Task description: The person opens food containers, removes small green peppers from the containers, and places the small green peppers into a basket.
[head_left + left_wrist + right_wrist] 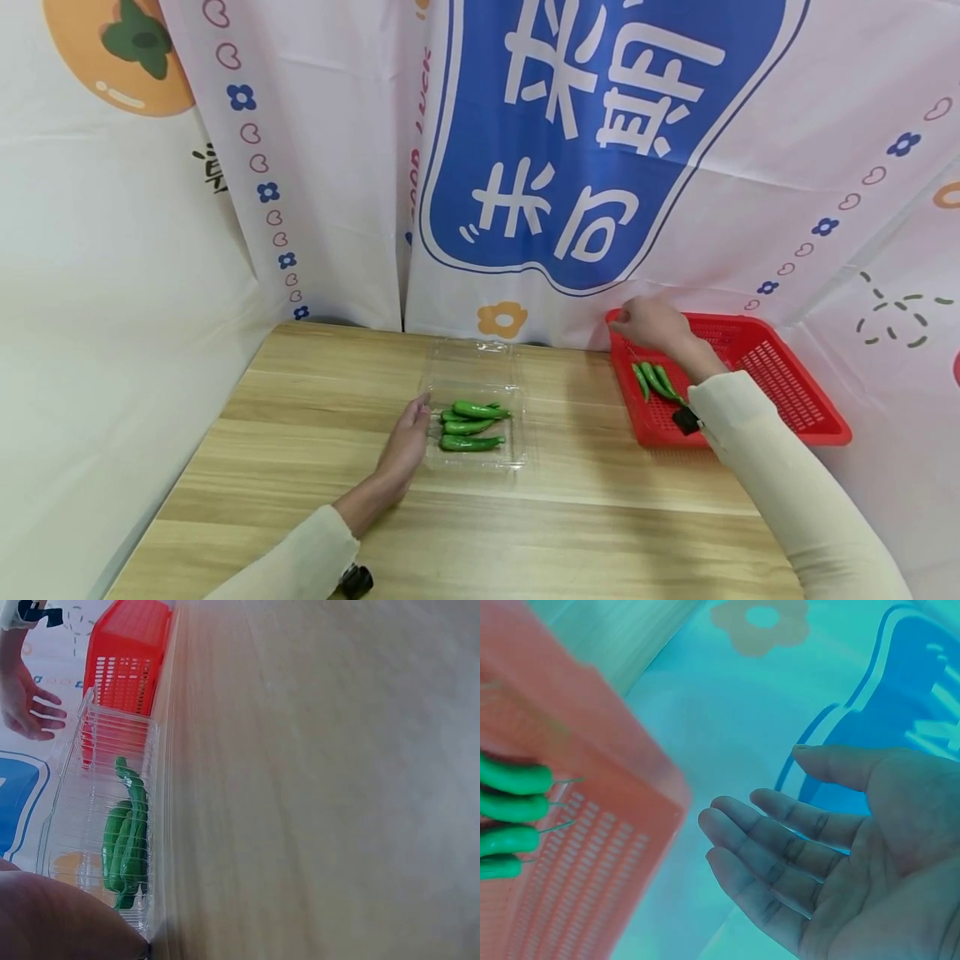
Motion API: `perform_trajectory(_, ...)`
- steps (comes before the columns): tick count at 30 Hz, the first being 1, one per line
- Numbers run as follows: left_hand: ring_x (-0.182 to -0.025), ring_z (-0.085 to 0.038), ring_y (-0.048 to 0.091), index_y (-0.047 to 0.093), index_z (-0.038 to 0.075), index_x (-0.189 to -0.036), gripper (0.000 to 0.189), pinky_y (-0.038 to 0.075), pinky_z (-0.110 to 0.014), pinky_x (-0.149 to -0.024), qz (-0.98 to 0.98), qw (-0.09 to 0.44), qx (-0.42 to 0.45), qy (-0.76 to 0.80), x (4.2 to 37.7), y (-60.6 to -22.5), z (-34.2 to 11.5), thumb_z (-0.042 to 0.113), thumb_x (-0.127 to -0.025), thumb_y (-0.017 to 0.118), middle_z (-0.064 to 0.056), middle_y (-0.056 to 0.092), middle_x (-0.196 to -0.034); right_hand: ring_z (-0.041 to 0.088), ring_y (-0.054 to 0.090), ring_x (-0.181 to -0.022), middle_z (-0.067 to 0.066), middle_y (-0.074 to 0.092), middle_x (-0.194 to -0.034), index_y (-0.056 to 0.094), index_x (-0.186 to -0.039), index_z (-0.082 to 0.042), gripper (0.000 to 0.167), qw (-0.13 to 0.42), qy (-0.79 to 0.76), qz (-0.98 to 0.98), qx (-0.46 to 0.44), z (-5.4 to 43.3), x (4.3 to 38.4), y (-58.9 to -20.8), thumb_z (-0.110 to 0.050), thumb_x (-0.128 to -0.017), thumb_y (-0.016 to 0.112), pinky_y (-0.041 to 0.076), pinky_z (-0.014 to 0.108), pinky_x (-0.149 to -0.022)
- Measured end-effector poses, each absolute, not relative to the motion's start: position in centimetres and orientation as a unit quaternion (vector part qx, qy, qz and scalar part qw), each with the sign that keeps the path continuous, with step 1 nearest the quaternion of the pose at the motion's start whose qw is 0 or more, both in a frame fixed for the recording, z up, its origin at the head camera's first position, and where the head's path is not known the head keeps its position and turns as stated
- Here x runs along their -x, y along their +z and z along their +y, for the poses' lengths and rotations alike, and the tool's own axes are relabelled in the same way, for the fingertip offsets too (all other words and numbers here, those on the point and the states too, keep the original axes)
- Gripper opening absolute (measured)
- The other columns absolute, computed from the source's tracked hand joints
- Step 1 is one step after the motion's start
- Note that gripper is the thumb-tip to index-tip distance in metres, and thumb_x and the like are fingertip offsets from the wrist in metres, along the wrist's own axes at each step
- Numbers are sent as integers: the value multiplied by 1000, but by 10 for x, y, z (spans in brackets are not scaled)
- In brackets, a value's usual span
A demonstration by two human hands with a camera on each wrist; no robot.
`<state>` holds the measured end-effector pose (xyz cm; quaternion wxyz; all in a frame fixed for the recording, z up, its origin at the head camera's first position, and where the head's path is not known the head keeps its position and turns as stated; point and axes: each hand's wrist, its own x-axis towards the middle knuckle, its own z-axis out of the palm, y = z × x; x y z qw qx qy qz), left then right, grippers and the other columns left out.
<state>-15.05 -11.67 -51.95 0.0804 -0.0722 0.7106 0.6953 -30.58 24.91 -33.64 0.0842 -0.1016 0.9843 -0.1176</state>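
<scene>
Several green peppers [468,427] lie side by side in a clear plastic clamshell box [517,454] whose lid stands raised at the back. My left hand [405,442] rests against the box's left side with its fingers mostly straight. Over the back left corner of the red basket [813,408] hovers my right hand [654,323]; in the right wrist view that hand [840,847] is empty, its fingers loosely extended. A few more green peppers [654,380] lie in the basket's left part, below the right forearm, and show in the right wrist view as green peppers [510,814] with thin stems.
The wooden table [300,467] backs onto a printed cloth [345,167] hanging at its far edge. The basket stands at the table's right rear, near the cloth, and the clear box sits left of it. White cloth [90,292] also hangs along the left side.
</scene>
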Motion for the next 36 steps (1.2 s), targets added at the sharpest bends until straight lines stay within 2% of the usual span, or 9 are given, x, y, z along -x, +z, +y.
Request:
perform_trajectory(8, -161, -44, 14, 20, 7, -169, 56, 13, -62, -130, 709, 87, 74, 696, 150, -518, -116, 28, -117, 28, -18, 16, -176, 25, 64, -76, 11, 73, -88, 74, -113, 1, 30, 77, -97, 983, 134, 225, 293, -332, -26, -99, 73, 55, 32, -64)
perform_trajectory(15, -161, -45, 13, 18, 6, -169, 57, 12, -62, -130, 708, 86, 69, 698, 149, -516, -116, 28, -117, 28, -20, 14, -176, 27, 68, -87, 13, 77, -101, 75, -114, -1, 30, 82, -94, 979, 163, 207, 285, -335, -27, -99, 73, 63, 42, -76)
perform_trajectory(18, -161, -46, 13, 18, 5, -169, 57, 12, -63, -130, 706, 86, 66, 700, 148, -515, -117, 28, -117, 28, -21, 14, -176, 27, 69, -86, 13, 78, -104, 75, -116, -1, 31, 79, -91, 978, 172, 200, 280, -337, -27, -98, 74, 64, 44, -77)
perform_trajectory(23, -160, -46, 13, 18, 4, -168, 57, 13, -64, -129, 705, 86, 63, 701, 148, -515, -117, 27, -117, 28, -21, 14, -175, 24, 69, -81, 11, 78, -105, 77, -117, -3, 32, 71, -83, 976, 190, 187, 272, -340, -29, -99, 75, 64, 42, -75)
perform_trajectory(29, -160, -46, 13, 17, 4, -168, 57, 12, -63, -130, 705, 86, 60, 701, 148, -515, -117, 27, -117, 28, -22, 14, -175, 21, 68, -74, 7, 77, -95, 77, -116, -3, 31, 64, -83, 971, 214, 177, 262, -345, -29, -98, 76, 65, 42, -74)
perform_trajectory(36, -161, -44, 15, 19, 5, -168, 57, 12, -62, -130, 710, 84, 59, 697, 148, -515, -116, 29, -117, 28, -20, 18, -175, 23, 72, -80, 9, 79, -100, 78, -114, -5, 30, 43, -72, 967, 239, 164, 251, -351, -31, -98, 77, 65, 44, -78)
